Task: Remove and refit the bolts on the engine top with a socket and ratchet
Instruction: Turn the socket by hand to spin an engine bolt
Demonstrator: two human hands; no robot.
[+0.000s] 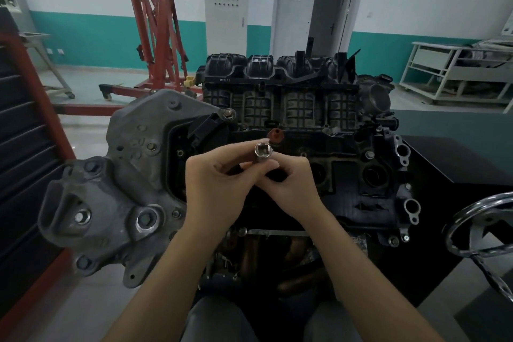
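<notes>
While both hands meet above the middle of the engine top (347, 172), the left hand (219, 183) has its fingers curled round a silver socket (263, 151), whose open square end faces the camera and stands clear above the knuckles; the right hand (291, 183) is just beside it, thumb and fingertips pinching at the lower part of the same socket, with something dark between the two hands that cannot be told apart from the shadow; so each grip is grasping the socket, none released; no ratchet handle can be made out; just behind the socket, on the dark engine, stands a small red-brown cap (275, 134); the black ribbed intake manifold (280, 97) rises at the far side of the engine; a grey cast bracket (116, 189) with several bolt heads juts out at the left, one hex bolt (228, 113) showing at its upper right corner; a chrome handwheel (483, 230) sits at the right edge; farther back stand a red engine hoist (158, 25), a white control cabinet (225, 8), a door (313, 0) and a white rack (455, 72).
</notes>
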